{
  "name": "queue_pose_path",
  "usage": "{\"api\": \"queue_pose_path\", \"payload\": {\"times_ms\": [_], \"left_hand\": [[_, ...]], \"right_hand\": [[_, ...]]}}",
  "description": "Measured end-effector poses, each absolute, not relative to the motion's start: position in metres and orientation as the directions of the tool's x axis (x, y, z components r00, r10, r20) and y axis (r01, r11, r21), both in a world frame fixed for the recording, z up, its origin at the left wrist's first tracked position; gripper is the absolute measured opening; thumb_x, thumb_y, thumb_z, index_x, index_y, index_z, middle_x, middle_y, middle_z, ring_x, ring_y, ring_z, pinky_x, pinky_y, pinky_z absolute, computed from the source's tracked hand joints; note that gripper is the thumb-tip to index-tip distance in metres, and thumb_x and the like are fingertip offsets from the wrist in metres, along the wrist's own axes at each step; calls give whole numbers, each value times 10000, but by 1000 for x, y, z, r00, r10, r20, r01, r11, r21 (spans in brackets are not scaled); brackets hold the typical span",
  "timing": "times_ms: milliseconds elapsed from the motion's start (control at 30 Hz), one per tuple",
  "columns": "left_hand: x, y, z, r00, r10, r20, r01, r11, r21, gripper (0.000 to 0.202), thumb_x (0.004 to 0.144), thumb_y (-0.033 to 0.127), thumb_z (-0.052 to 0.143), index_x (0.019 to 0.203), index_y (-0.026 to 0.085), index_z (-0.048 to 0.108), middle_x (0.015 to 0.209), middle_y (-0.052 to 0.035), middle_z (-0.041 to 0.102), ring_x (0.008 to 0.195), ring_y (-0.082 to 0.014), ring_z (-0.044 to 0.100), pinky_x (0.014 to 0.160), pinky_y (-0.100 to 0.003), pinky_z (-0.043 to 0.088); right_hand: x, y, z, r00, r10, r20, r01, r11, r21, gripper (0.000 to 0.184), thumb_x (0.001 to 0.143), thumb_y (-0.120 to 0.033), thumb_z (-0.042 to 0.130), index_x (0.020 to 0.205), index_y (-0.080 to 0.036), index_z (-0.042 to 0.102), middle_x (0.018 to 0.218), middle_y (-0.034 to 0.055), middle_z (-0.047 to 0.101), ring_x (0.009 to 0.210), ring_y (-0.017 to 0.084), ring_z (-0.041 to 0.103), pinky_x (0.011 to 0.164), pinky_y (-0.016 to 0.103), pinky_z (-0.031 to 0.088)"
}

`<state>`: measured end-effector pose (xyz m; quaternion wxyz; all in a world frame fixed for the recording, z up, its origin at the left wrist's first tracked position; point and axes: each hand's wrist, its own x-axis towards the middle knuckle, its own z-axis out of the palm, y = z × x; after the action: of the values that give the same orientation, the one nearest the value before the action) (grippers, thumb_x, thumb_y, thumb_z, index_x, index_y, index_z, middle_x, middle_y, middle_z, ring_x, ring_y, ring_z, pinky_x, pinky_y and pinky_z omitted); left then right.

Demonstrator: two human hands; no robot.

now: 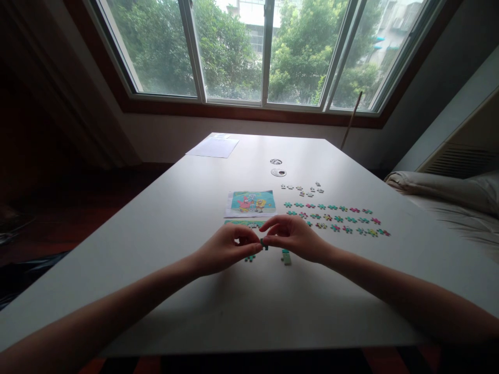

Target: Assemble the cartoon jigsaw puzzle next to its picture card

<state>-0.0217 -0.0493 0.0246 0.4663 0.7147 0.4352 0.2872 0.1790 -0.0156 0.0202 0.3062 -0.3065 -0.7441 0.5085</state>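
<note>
A small dark green puzzle piece [265, 246] is held up between my two hands over the table. My left hand [230, 246] pinches its left side with thumb and fingers. From the right, my right hand [296, 236] has its thumb on the piece, its index finger arched above. Partly behind my hands lies a joined strip of puzzle [234, 223]. Below them are loose green pieces [249, 258] and a pale green piece with a teal one [287, 257]. Beyond the strip lies a cartoon picture sheet [252, 201].
Rows of loose puzzle pieces [335, 217] spread over the right of the white table [175, 208]. Paler pieces [302, 188] and two round discs [278, 172] lie farther back. White paper [214, 146] is at the far left, below the window [234, 52].
</note>
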Motion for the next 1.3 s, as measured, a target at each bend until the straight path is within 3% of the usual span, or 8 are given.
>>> {"api": "queue_pose_path", "payload": {"times_ms": [100,200,400,633,767,867,1033,1300], "left_hand": [[-25,-46,27,383,924,-4,372,-150,916,230,759,346,641,719,122,671,625,4,584,599,-112,490,549,-214,380],[-28,-43,30,352,936,-26,339,-102,935,217,741,347,660,728,132,685,645,10,590,612,-111,483,559,-214,371],[-27,-44,33,363,931,-47,322,-78,944,181,720,323,691,723,141,691,648,18,601,622,-112,492,585,-220,381],[-35,-36,27,408,912,46,424,-233,875,248,798,380,621,824,149,709,740,-28,660,688,-142,545,606,-236,420],[-50,-26,19,450,873,187,597,-451,664,201,825,328,591,846,172,717,729,-25,616,608,-115,489,535,-217,389],[-60,-23,17,539,814,218,619,-558,553,159,832,277,586,873,191,712,775,-27,608,614,-108,500,544,-212,400],[-66,-22,8,676,703,219,539,-675,504,204,857,257,579,1027,239,690,883,-45,612,751,-139,571,677,-241,455],[-57,-27,2,670,713,205,636,-694,336,149,825,286,633,948,274,716,837,-25,604,747,-147,574,641,-225,434]], "right_hand": [[180,-18,21,-528,772,355,255,543,-800,171,770,-329,674,848,-177,668,686,6,660,527,78,482,477,207,361],[183,-20,20,-490,680,545,326,723,-609,73,774,-261,677,793,-190,677,720,14,660,612,101,535,560,224,414],[184,-22,15,-500,548,671,320,837,-445,53,807,-228,647,795,-189,682,722,28,652,682,130,577,630,250,458],[187,-21,11,-514,495,701,345,867,-360,84,840,-225,606,806,-187,672,729,31,658,682,132,576,644,259,458],[191,-20,8,-511,489,708,358,869,-341,87,845,-229,601,800,-193,666,739,28,670,683,133,580,671,269,458],[191,-21,7,-517,503,692,362,862,-355,92,838,-240,611,784,-188,663,710,22,664,667,132,573,664,270,449],[185,-33,-1,-594,559,578,364,828,-427,59,798,-217,646,744,-195,657,678,-3,652,657,127,557,661,261,429],[177,-41,-11,-680,596,427,394,788,-473,53,779,-216,654,729,-196,657,686,-5,661,658,130,547,637,248,409]]}}
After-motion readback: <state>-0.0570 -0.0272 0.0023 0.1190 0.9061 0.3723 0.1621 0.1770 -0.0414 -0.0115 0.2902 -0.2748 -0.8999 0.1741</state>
